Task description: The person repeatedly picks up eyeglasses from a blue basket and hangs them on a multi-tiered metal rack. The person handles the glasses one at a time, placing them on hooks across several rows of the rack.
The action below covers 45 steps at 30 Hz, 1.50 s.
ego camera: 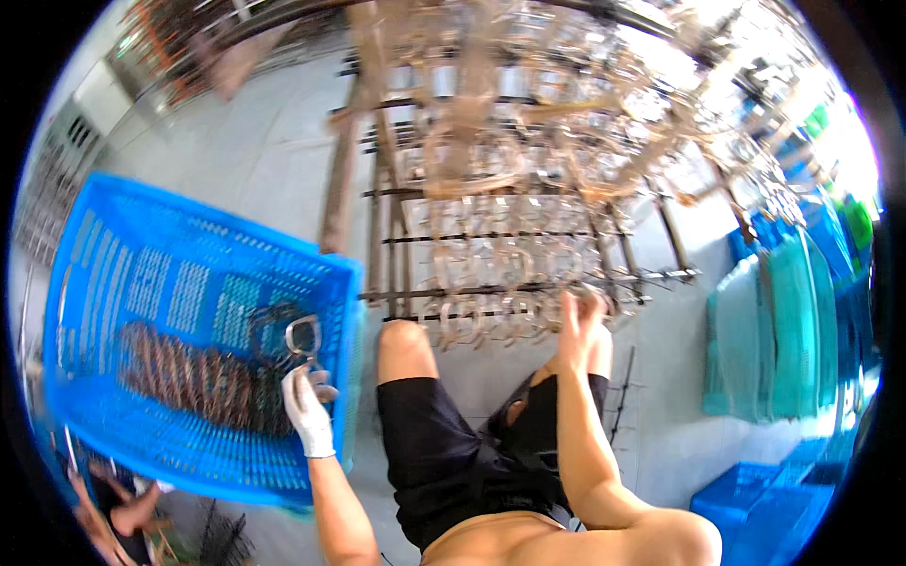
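My left hand (309, 410), in a white glove, is over the near right side of a blue plastic crate (212, 209). Its fingers grip a pale eyeglass frame (304, 334). Below it, a dense row of dark and brown eyeglass frames (198, 375) lies in the crate. My bare right hand (580, 322) is above my right knee, by the lower bars of a rack (488, 289). Blur hides whether its fingers hold anything. Clear and pale eyeglass frames (495, 262) hang in rows along the rack's bars.
Stacked teal crates (771, 332) stand to the right, with blue crates (764, 502) nearer. A thin barbed rod (623, 396) is beside my right leg. Another person (124, 509) is at the lower left. Brown uprights (340, 177) flank the rack's left side.
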Tool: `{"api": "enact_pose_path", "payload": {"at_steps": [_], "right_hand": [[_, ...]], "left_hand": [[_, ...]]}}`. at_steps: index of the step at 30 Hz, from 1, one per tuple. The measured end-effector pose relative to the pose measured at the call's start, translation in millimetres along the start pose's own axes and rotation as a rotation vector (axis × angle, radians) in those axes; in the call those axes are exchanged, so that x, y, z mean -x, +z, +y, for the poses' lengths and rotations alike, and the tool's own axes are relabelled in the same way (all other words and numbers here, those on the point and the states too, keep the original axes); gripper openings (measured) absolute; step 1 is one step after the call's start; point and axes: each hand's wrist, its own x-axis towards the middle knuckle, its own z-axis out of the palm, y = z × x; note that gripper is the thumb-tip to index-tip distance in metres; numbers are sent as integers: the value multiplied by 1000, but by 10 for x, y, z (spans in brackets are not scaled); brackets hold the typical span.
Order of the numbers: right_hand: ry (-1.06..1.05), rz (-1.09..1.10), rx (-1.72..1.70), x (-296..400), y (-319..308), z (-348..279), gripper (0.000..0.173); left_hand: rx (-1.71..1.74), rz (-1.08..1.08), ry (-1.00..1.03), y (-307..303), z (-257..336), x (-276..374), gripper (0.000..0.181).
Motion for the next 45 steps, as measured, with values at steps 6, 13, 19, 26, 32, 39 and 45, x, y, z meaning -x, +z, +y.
{"api": "enact_pose_path", "payload": {"at_steps": [6, 13, 19, 26, 32, 39, 45], "right_hand": [[-451, -988, -177, 800, -24, -1032, 56], [133, -1006, -616, 662, -473, -1182, 14], [58, 86, -622, -70, -688, -483, 11], [304, 112, -503, -354, -493, -182, 13], [265, 81, -429, -432, -348, -273, 12], [288, 161, -544, -496, -336, -105, 12], [281, 101, -410, -475, -280, -74, 26]], "left_hand": [[-297, -880, 297, 178, 708, 550, 16], [-819, 32, 561, 236, -83, -600, 25], [-1087, 29, -62, -511, -1302, -1165, 36], [-34, -18, -96, -250, -547, -749, 24], [-371, -95, 153, -372, -953, -794, 18], [-329, -116, 22, -218, -889, -748, 20], [-419, -16, 267, -260, -926, -762, 28]]}}
